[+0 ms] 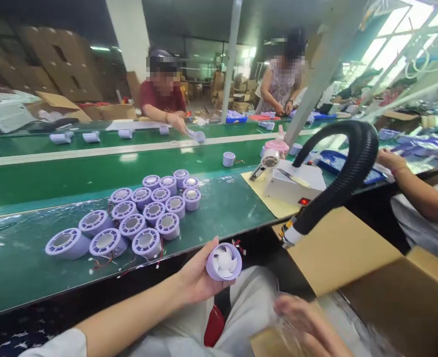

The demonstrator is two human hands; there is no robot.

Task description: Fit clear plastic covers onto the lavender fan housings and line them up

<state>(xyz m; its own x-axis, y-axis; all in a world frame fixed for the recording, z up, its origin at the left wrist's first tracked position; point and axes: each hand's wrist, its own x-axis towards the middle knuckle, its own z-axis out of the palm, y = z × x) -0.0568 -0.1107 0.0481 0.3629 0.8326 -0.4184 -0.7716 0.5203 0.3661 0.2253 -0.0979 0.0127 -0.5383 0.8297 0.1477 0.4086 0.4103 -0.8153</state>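
Observation:
My left hand (200,277) is wrapped round a lilac fan housing (224,262), held just off the table's near edge. Its open end faces up and shows a white bladed impeller; red and black wires stick out behind it. My right hand (301,317) is smeared by motion, low on the right beside clear plastic film (291,339) and a cardboard flap. Whether its fingers hold anything cannot be made out. On the green table to the left stand several similar lilac housings (144,243), grouped in rows with round grey centres on top and thin wires trailing.
A white box with a lit red switch (295,183) and a black corrugated hose (356,148) stands at right. Below it is an open cardboard box (338,248). A lone lilac housing (229,158) rests on the green conveyor (159,163). Co-workers sit opposite and at right.

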